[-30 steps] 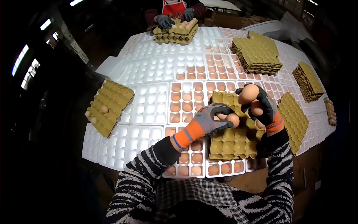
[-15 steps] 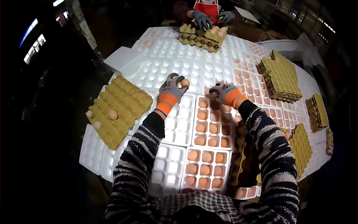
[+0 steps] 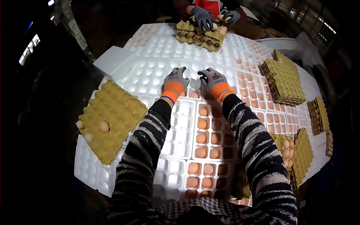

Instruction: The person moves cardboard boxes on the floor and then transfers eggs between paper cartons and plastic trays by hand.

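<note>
My left hand [image 3: 176,81], in a grey and orange glove, hovers over the white foam egg trays with thumb and fingers apart; no egg shows in it. Brown eggs [image 3: 194,94] rest in tray cells just beside and below it. To its right, my right hand [image 3: 214,81], gloved alike, has its fingers bent but apart above the neighbouring tray, and I see nothing held. Toward me, a foam tray [image 3: 196,123] has brown eggs in its cells, partly in my arm's shadow. Left of that stands a foam tray [image 3: 178,129] with bare cells.
At left, a pulp egg carton [image 3: 116,116] bears a brown egg [image 3: 104,126], with paler eggs by its edge. Stacked pulp cartons [image 3: 283,80] stand at right. Across the table, a person's gloved hands [image 3: 203,18] handle eggs over a carton stack [image 3: 198,38].
The egg in my left hand has been let go, and eggs now show in the cells below. My right hand has moved left and away from me. The view has shifted slightly.
</note>
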A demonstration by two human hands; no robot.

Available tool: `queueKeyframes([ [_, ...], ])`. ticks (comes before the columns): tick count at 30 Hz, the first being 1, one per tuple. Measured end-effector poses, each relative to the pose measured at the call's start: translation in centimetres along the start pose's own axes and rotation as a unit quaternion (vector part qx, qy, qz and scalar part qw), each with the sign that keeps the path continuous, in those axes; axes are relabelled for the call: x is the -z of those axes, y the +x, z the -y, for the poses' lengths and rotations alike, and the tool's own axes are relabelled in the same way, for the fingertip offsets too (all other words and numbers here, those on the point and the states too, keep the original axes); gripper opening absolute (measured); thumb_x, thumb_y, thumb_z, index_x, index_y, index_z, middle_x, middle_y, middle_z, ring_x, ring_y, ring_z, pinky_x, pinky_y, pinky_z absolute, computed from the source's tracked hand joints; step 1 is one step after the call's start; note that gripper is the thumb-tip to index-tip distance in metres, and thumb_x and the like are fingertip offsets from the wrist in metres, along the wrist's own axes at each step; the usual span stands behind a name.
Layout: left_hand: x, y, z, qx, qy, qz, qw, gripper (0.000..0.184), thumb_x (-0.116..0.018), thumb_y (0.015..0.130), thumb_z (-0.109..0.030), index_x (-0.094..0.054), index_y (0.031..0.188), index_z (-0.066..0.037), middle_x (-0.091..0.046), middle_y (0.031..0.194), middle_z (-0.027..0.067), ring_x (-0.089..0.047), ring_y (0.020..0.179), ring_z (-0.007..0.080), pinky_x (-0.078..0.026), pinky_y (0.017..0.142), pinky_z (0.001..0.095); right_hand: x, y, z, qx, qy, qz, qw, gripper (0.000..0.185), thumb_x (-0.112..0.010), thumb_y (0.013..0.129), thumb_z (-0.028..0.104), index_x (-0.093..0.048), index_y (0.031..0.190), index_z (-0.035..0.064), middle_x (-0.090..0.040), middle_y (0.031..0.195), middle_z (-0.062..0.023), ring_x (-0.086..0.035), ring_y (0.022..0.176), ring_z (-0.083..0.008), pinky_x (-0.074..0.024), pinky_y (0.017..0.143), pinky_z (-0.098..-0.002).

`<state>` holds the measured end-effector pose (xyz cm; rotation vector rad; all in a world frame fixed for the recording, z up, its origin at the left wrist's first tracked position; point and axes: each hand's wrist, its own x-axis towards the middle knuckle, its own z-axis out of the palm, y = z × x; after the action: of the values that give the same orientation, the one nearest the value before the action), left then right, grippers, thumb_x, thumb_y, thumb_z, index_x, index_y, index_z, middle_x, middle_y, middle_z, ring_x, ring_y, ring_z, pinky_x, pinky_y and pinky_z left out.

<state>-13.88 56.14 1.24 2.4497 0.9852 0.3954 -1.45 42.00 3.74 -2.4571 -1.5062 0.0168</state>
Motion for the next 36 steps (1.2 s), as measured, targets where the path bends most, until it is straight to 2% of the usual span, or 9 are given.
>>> queueKeyframes([
  [4, -2.8, 2.2, -1.2, -0.069, -0.165, -0.032, 0.983, 0.055, -0.064, 0.088, -0.032, -0.051, 0.141, -0.024, -0.052, 0.141, 0.0085, -0.054, 0.127, 0.0296, -0.045, 0.105, 0.0413, -2.1, -0.6, -2.8, 0.034, -0.05, 0.079, 0.995, 0.039, -0.053, 0.096, 0.023, -0.06, 0.135, 0.023, -0.055, 0.134, -0.0114, -0.052, 0.124, -0.0336, -0.043, 0.107, -0.0413],
  [7, -7.0, 2.6, -1.7, -0.1, -0.008, 0.033, 0.994, 0.048, -0.047, 0.099, -0.034, -0.046, 0.146, -0.025, -0.04, 0.156, 0.0056, -0.032, 0.146, 0.0285, -0.019, 0.12, 0.0515, 0.6, -1.2, -5.7, 0.106, 0.098, 0.07, 0.987, 0.041, -0.052, 0.097, 0.023, -0.056, 0.137, 0.0178, -0.053, 0.139, -0.0122, -0.051, 0.126, -0.0353, -0.0416, 0.109, -0.0417],
  [9, -8.7, 2.0, -0.8, -0.131, 0.154, 0.056, 0.978, 0.051, -0.043, 0.1, -0.036, -0.042, 0.149, -0.024, -0.038, 0.158, 0.0052, -0.027, 0.149, 0.0282, -0.016, 0.121, 0.053, 6.2, -4.6, -6.2, 0.097, 0.142, 0.015, 0.985, 0.043, -0.054, 0.098, 0.024, -0.053, 0.14, 0.0159, -0.054, 0.141, -0.0137, -0.053, 0.125, -0.038, -0.0435, 0.107, -0.0424],
  [13, -6.7, 0.9, -0.9, -0.208, -0.077, -0.143, 0.964, 0.048, -0.058, 0.091, -0.02, -0.053, 0.139, -0.017, -0.053, 0.143, 0.0075, -0.047, 0.133, 0.0286, -0.031, 0.115, 0.0429, 17.1, -16.5, -9.1, 0.081, 0.22, -0.124, 0.964, 0.037, -0.056, 0.098, 0.008, -0.061, 0.134, 0.0125, -0.062, 0.129, -0.0112, -0.062, 0.106, -0.023, -0.0507, 0.092, -0.0336],
  [18, -2.1, -7.7, -10.2, -0.301, -0.304, 0.032, 0.903, 0.046, -0.063, 0.089, -0.01, -0.059, 0.135, -0.012, -0.061, 0.133, 0.0138, -0.057, 0.123, 0.0323, -0.046, 0.104, 0.0402, 24.1, -34.8, -12.5, -0.123, 0.161, -0.103, 0.974, 0.033, -0.065, 0.09, 0.003, -0.069, 0.122, 0.0092, -0.07, 0.109, -0.0045, -0.064, 0.085, -0.0135, -0.0536, 0.078, -0.0295],
  [23, -1.5, -20.0, -22.4, -0.428, -0.317, 0.275, 0.8, 0.048, -0.065, 0.091, -0.024, -0.057, 0.138, -0.016, -0.062, 0.131, 0.0135, -0.058, 0.119, 0.0338, -0.046, 0.103, 0.0411, 21.8, -44.1, -13.7, -0.147, 0.086, 0.087, 0.982, 0.037, -0.07, 0.076, 0.002, -0.07, 0.112, 0.009, -0.068, 0.111, -0.0102, -0.065, 0.101, -0.0297, -0.052, 0.088, -0.0365],
  [31, -10.2, -25.2, -33.0, -0.477, -0.076, 0.267, 0.834, 0.048, -0.066, 0.088, -0.034, -0.06, 0.133, -0.018, -0.064, 0.127, 0.014, -0.06, 0.115, 0.0319, -0.047, 0.1, 0.0413, 17.3, -48.7, -14.8, -0.085, 0.002, -0.033, 0.996, 0.041, -0.077, 0.076, 0.019, -0.066, 0.116, 0.0168, -0.063, 0.112, -0.0059, -0.064, 0.101, -0.0275, -0.0527, 0.088, -0.0373],
  [35, -11.1, -28.1, -35.1, -0.54, 0.08, 0.12, 0.829, 0.05, -0.071, 0.082, -0.041, -0.061, 0.121, -0.012, -0.061, 0.114, 0.0125, -0.057, 0.109, 0.0326, -0.039, 0.099, 0.044, 20.3, -51.8, -16.8, -0.213, 0.471, -0.198, 0.833, 0.051, -0.077, 0.08, 0.027, -0.062, 0.125, 0.0075, -0.062, 0.115, -0.0078, -0.061, 0.105, -0.0184, -0.0497, 0.093, -0.0322],
  [36, -11.7, -28.6, -35.6, -0.545, 0.098, 0.103, 0.827, 0.049, -0.074, 0.079, -0.042, -0.059, 0.113, -0.01, -0.057, 0.111, 0.0122, -0.054, 0.107, 0.0318, -0.036, 0.097, 0.044, 20.5, -51.6, -17.1, -0.187, 0.35, -0.155, 0.905, 0.051, -0.077, 0.079, 0.026, -0.062, 0.125, 0.0104, -0.062, 0.114, -0.0091, -0.062, 0.103, -0.0217, -0.0501, 0.092, -0.0338],
])
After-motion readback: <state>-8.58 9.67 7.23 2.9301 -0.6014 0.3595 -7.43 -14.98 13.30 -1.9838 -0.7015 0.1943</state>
